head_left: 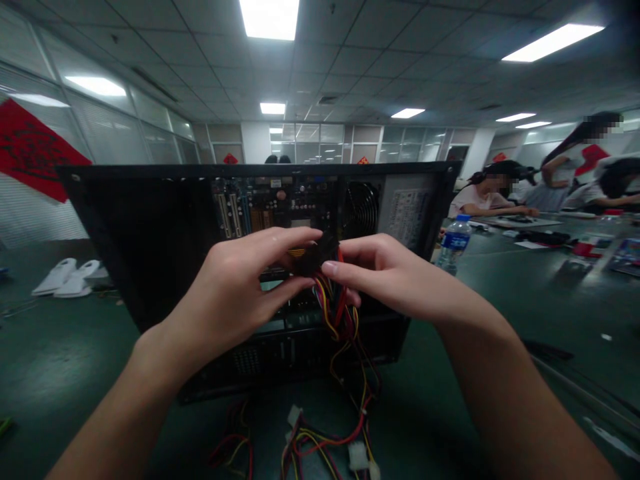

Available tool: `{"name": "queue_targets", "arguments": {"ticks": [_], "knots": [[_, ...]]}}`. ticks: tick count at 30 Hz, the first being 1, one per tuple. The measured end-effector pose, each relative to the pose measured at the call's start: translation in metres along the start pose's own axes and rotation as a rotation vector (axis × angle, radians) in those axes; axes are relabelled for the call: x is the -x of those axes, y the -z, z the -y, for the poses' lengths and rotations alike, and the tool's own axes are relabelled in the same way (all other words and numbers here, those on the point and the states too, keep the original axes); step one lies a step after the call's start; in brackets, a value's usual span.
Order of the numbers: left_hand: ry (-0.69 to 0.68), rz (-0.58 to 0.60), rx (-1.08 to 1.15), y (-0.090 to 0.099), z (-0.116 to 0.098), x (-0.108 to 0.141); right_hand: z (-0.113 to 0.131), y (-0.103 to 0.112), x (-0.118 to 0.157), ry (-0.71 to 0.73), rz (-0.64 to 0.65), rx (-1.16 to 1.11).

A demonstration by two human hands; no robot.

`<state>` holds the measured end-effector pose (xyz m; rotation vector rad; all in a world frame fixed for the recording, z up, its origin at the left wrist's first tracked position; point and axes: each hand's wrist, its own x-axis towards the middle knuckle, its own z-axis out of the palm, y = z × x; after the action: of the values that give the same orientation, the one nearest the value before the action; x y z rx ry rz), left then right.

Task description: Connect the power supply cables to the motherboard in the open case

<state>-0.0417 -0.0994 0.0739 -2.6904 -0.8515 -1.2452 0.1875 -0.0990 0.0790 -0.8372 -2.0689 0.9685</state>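
Note:
An open black computer case (425, 220) stands on the green table, its inside facing me. In front of it, my left hand (245, 273) and my right hand (385, 273) come together around a dark bundle of power cables (330, 317) in red, yellow and black. Between the fingertips sits a black piece (320, 253), blurred, whose exact kind I cannot make out. Both hands are closed on the bundle, thumbs toward me. Behind them show the motherboard (295, 193), a fan (361, 207) and the labelled power supply (407, 213). Loose cables with white connectors (357, 457) trail onto the table.
A water bottle (455, 243) with a blue cap stands right of the case. White slippers (67, 279) lie at the left on the green table (60, 373). A long thin rod (585, 390) rests at the right. Several people (493, 197) are at the far right tables.

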Motion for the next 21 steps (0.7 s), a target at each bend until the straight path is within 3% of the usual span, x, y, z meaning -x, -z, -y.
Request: {"name": "queue_targets", "arguments": {"ticks": [8, 21], "knots": [[-0.095, -0.006, -0.081, -0.001, -0.003, -0.002, -0.012, 0.002, -0.007, 0.005, 0.024, -0.039], [-0.232, 0.124, -0.183, -0.001, 0.018, -0.001, -0.016, 0.003, -0.005, -0.055, 0.156, -0.030]]}}
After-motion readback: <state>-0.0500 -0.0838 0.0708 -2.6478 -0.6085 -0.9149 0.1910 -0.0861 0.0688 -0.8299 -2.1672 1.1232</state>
